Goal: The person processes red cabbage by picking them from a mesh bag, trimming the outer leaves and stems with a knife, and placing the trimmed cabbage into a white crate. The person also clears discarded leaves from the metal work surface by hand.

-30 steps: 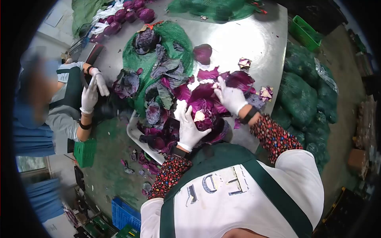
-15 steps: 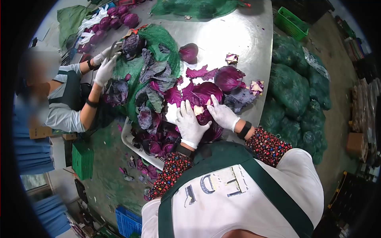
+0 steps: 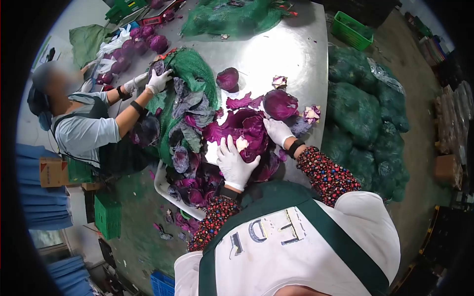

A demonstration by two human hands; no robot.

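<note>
A red cabbage (image 3: 252,148) with a pale cut stem sits at the table's near edge, in front of my body. My gloved left hand (image 3: 233,165) grips its near left side, fingers curved over it beside the stem. On the right, my gloved right hand (image 3: 278,132) is closed at the edge of a loosened outer leaf (image 3: 252,122); its fingertips are partly hidden. Loose purple leaves (image 3: 239,101) lie just beyond. Another red cabbage (image 3: 280,104) rests past my right hand, near a cut stem piece (image 3: 311,114).
Across the metal table (image 3: 301,54), a co-worker's gloved hands (image 3: 159,81) hold a cabbage over a green mesh bag (image 3: 195,69). A white crate (image 3: 160,182) of leaves stands below my left arm. Filled mesh sacks (image 3: 353,111) are stacked at right.
My right hand has moved from beside the stem to the leaf's edge, and the leaf stands more open. My left hand stays on the cabbage. The co-worker's hands have moved onto a cabbage.
</note>
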